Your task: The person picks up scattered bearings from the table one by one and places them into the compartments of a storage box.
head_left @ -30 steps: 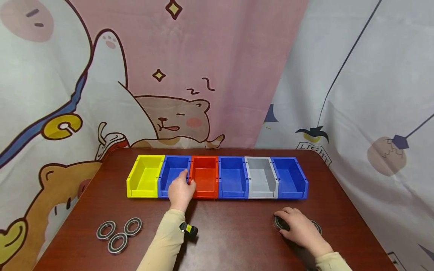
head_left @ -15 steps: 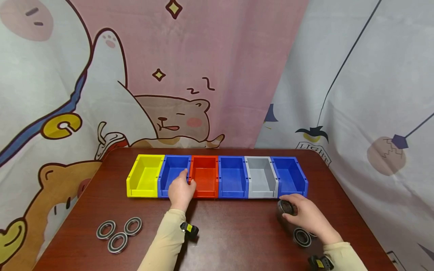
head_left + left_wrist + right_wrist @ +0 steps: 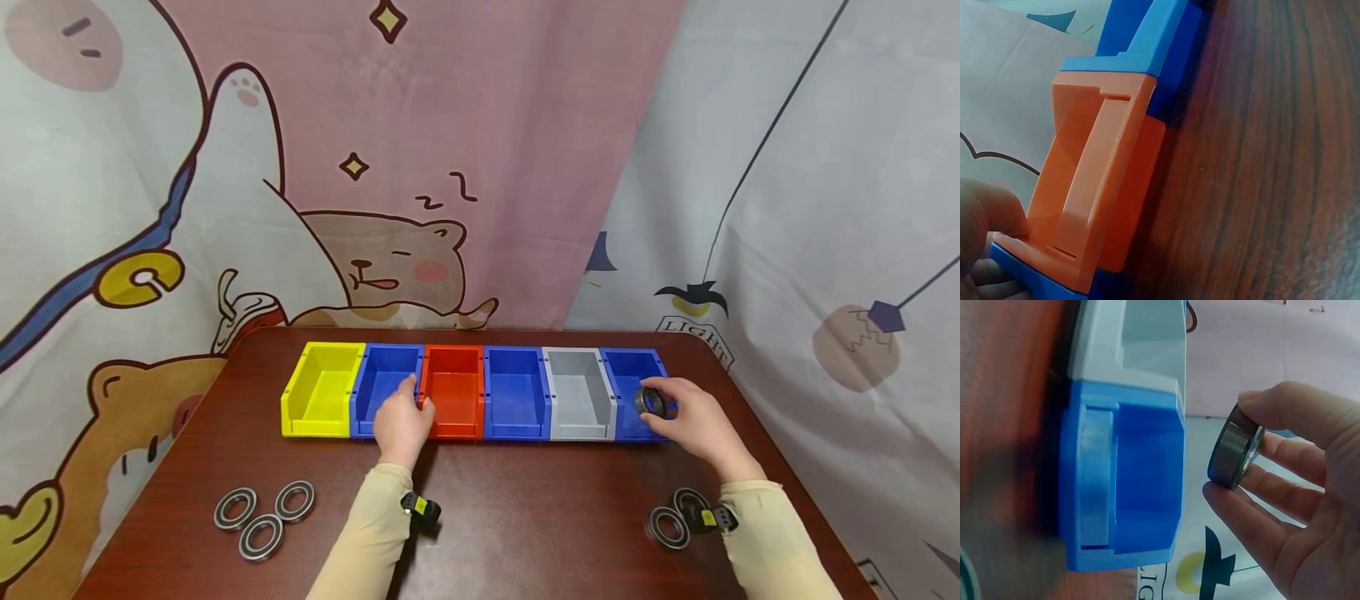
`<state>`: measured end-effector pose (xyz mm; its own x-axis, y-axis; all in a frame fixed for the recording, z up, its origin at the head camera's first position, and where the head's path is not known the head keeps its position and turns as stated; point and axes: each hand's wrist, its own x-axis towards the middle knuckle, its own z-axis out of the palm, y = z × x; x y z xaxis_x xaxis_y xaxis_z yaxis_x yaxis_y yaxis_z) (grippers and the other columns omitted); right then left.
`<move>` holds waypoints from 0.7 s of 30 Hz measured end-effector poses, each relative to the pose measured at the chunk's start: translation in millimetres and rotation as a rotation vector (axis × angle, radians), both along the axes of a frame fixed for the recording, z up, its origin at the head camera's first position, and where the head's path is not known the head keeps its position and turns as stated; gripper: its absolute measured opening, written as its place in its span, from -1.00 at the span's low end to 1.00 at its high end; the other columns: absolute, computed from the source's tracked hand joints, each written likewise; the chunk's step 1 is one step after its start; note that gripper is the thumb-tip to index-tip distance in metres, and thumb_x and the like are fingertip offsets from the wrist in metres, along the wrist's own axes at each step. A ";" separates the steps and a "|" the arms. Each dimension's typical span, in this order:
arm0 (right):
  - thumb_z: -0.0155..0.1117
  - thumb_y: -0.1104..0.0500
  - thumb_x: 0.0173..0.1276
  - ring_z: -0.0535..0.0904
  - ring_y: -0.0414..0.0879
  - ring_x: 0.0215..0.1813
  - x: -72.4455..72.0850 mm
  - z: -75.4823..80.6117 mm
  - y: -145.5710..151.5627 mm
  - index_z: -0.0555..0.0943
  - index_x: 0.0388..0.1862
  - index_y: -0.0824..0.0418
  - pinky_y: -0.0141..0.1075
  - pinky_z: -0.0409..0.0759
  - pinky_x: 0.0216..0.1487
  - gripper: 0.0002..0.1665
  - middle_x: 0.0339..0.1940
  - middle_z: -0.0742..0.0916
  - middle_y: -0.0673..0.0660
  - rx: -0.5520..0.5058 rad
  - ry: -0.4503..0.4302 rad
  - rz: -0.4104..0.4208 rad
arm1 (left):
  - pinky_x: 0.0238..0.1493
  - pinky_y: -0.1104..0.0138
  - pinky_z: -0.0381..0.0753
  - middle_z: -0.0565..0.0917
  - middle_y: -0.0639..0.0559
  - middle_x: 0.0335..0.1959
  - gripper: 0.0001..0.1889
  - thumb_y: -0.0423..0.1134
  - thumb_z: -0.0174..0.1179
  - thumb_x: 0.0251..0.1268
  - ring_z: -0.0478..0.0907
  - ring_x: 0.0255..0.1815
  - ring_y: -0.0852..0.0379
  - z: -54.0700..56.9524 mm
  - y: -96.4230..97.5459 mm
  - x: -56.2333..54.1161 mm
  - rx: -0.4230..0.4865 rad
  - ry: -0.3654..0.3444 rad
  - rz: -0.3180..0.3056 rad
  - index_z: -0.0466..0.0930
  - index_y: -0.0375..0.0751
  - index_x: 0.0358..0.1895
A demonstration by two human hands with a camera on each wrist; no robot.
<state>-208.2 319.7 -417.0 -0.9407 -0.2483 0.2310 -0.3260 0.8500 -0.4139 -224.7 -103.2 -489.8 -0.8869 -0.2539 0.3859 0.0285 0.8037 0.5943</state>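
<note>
1. Head view: your right hand (image 3: 701,425) is at four o'clock, pinching the held bearing (image 3: 1233,452) between thumb and fingertips; the bearing is tilted on edge and overlaps the opening of the end blue bin (image 3: 626,387).
2. Right wrist view: your thumb is on the bearing's upper edge, with fingers beneath and behind it; the end blue bin lies towards nine o'clock, with a gap showing between bearing and bin.
3. Your left hand (image 3: 401,425) is at seven o'clock in the head view, gripping where the inner blue bin (image 3: 384,383) meets the red bin (image 3: 453,387); your thumb is on the red side, your fingers on the blue; the left wrist view partly cuts them off.
4. The bins touch in a row, from the yellow bin (image 3: 326,387) at eight o'clock, through inner blue, red, middle blue bin (image 3: 517,387) and grey bin (image 3: 579,392), to end blue at four.
5. On the brown table (image 3: 517,508), three bearings (image 3: 262,519) lie flat between seven and eight o'clock; two more bearings (image 3: 684,525) sit between four and five, near your right wristband (image 3: 705,519).
</note>
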 end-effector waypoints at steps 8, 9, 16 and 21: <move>0.46 0.19 0.18 0.55 0.29 0.05 -29.1 -2.5 1.2 0.57 0.19 0.37 0.23 0.50 0.08 -0.40 0.11 0.61 0.42 0.041 -0.026 -0.009 | -0.36 -0.07 0.64 0.72 -0.33 -0.15 -0.52 -0.26 0.30 0.15 0.66 -0.36 -0.29 -1.2 -0.2 -1.4 -0.010 -0.002 0.008 0.60 -0.35 0.16; 0.46 0.19 0.18 0.54 0.30 0.08 -32.4 -4.2 0.7 0.57 0.18 0.37 0.24 0.49 0.11 -0.41 0.11 0.61 0.43 0.048 -0.028 -0.010 | -0.36 -0.07 0.64 0.72 -0.32 -0.14 -0.52 -0.26 0.31 0.15 0.66 -0.36 -0.29 -1.3 -0.3 -1.7 -0.010 -0.004 0.009 0.60 -0.34 0.17; 0.47 0.21 0.14 0.52 0.36 0.12 -51.4 -19.5 -4.3 0.58 0.15 0.39 0.27 0.45 0.14 -0.42 0.10 0.61 0.47 0.120 -0.052 -0.020 | -0.35 -0.06 0.65 0.72 -0.31 -0.11 -0.51 -0.25 0.32 0.15 0.66 -0.36 -0.27 -2.3 -0.4 -2.0 -0.009 -0.007 0.005 0.59 -0.35 0.17; 0.47 0.24 0.11 0.55 0.36 0.07 -60.4 -30.3 -9.0 0.60 0.11 0.41 0.25 0.49 0.10 -0.44 0.05 0.63 0.46 0.179 -0.064 -0.028 | -0.36 -0.06 0.64 0.72 -0.31 -0.11 -0.52 -0.25 0.31 0.15 0.66 -0.36 -0.28 -3.1 -0.6 -2.3 -0.012 -0.001 0.009 0.60 -0.34 0.17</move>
<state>-268.6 310.7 -447.2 -0.9592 -0.2534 0.1252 -0.2789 0.9205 -0.2738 -227.0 -103.8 -492.9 -0.8849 -0.2574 0.3881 0.0207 0.8108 0.5849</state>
